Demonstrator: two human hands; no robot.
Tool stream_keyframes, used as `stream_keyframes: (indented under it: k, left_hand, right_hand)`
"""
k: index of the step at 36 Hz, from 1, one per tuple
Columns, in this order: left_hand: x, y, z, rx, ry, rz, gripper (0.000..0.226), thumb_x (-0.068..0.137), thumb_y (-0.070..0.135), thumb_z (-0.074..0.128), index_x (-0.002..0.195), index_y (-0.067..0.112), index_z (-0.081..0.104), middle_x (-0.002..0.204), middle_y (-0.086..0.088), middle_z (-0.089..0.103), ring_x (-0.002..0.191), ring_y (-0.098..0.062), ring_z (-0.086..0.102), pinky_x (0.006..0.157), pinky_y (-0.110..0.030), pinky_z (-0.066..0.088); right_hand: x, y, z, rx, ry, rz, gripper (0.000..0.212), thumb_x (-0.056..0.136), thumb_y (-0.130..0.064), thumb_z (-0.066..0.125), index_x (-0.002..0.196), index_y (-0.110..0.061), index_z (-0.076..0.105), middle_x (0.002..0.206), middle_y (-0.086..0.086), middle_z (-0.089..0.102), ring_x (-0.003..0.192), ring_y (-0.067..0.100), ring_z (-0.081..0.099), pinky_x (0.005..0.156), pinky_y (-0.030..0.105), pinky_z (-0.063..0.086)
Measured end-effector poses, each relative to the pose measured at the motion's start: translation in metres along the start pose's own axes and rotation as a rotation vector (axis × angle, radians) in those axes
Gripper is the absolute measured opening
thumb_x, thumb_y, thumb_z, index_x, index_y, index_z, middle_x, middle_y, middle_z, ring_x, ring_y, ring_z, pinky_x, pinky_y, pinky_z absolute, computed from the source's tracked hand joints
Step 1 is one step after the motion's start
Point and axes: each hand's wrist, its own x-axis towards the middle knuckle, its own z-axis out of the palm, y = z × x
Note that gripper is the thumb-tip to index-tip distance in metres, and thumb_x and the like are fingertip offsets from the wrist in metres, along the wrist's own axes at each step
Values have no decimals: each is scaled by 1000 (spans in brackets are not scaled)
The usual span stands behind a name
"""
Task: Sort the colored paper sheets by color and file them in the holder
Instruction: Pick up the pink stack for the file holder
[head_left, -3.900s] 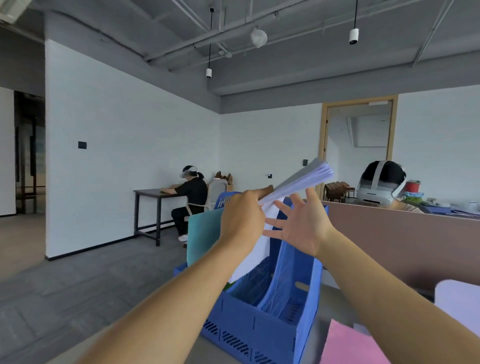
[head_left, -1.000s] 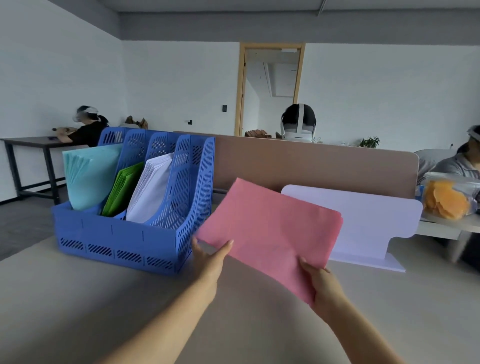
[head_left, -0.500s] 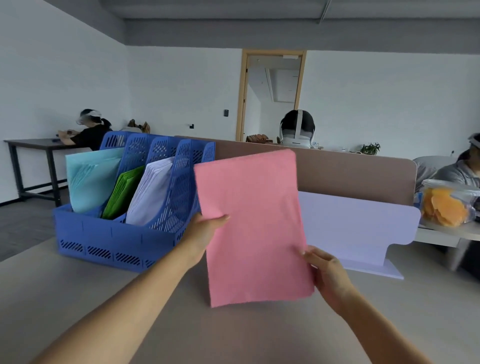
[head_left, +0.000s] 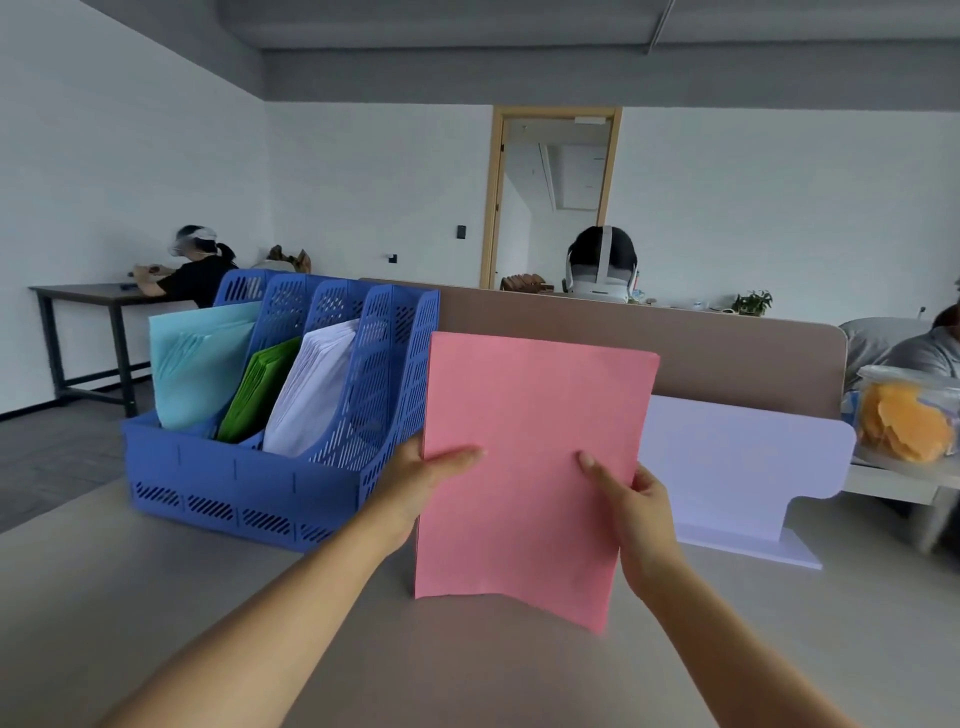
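Gripping pink paper (head_left: 530, 452) upright are left hand (head_left: 415, 486) and right hand (head_left: 641, 512).

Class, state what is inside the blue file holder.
From the left, slots of the holder hold light-blue sheets, green sheets, white sheets. No paper shows in the last slot; its floor is hidden.

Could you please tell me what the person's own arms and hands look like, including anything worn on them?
Both arms are bare as far as the picture shows: no sleeve edge is in view on the left forearm or the right forearm. The left hand and the right hand wear no gloves, and no watch, bracelet or ring is visible.
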Motion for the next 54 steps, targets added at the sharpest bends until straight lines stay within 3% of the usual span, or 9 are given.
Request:
stream_keyframes:
  k: [12, 16, 21, 26, 29, 34, 37, 46, 54]
  left_hand:
    - [7, -5, 1, 144, -128, -50, 28, 74, 14, 82, 98, 23, 69, 101, 6, 75, 94, -3, 69, 83, -18, 49]
    - [10, 1, -5, 376, -110, -32, 29, 88, 17, 69, 116, 19, 63, 106, 7, 68, 102, -9, 63, 87, -20, 44]
    - [3, 23, -22, 617, -23, 44, 20, 91, 25, 65, 109, 23, 60, 106, 7, 65, 101, -14, 60, 84, -22, 42]
    - [-1, 53, -56, 835, 132, 65, 25, 91, 31, 63, 108, 13, 63, 102, -1, 66, 99, -26, 63, 77, -27, 45]
    - [-8, 74, -77, 917, 263, 109, 28, 93, 29, 60, 114, 10, 65, 105, -7, 69, 95, -29, 63, 80, -34, 51]
    - [-23, 107, -96, 1003, 414, 235, 21, 94, 20, 57, 111, 12, 68, 95, -8, 70, 81, -27, 64, 70, -33, 53]
    - [-30, 122, -100, 1033, 473, 333, 27, 94, 11, 54, 113, 22, 70, 84, 0, 70, 71, -19, 61, 61, -27, 50]
    - [-25, 151, -95, 1019, 534, 438, 34, 95, 8, 45, 113, 26, 68, 62, 13, 48, 54, 0, 46, 43, -17, 30]
    - [13, 135, -83, 950, 490, 473, 34, 95, 14, 46, 114, 32, 67, 83, 3, 69, 75, -20, 62, 62, -29, 49]
  right_hand:
    - [2, 1, 1, -28, -29, 66, 34, 71, -30, 84, 98, -14, 71, 90, 0, 77, 78, 17, 73, 67, 30, 54]
    - [7, 2, 6, -62, -6, 61, 27, 74, -26, 83, 94, -13, 71, 85, -1, 77, 73, 14, 73, 65, 29, 54]
    - [21, 7, 34, -99, -9, 75, 21, 78, -23, 79, 95, -13, 70, 82, -4, 76, 72, 12, 71, 63, 27, 54]
    - [33, 10, 88, -233, 8, -81, 69, 75, -7, 79, 131, -15, 40, 125, 6, 53, 94, 17, 57, 83, 34, 48]
    - [32, 6, 129, -328, -57, -240, 88, 74, 0, 77, 143, -22, 26, 131, -3, 30, 105, 13, 44, 88, 30, 41]
    - [11, -17, 203, -94, -430, -70, 45, 97, -38, 53, 139, -39, 37, 140, -4, 42, 108, 13, 53, 90, 38, 49]
    - [4, -33, 234, -1, -535, 70, 50, 95, -61, 39, 142, -48, 31, 150, -14, 31, 136, 25, 36, 98, 48, 41]
    - [22, -65, 269, 154, -652, 127, 67, 91, -71, 37, 150, -42, 23, 160, -13, 15, 144, 34, 25, 106, 64, 34]
    - [61, -67, 261, 168, -616, 103, 59, 89, -71, 41, 143, -50, 31, 157, -15, 23, 142, 35, 28, 103, 65, 36]
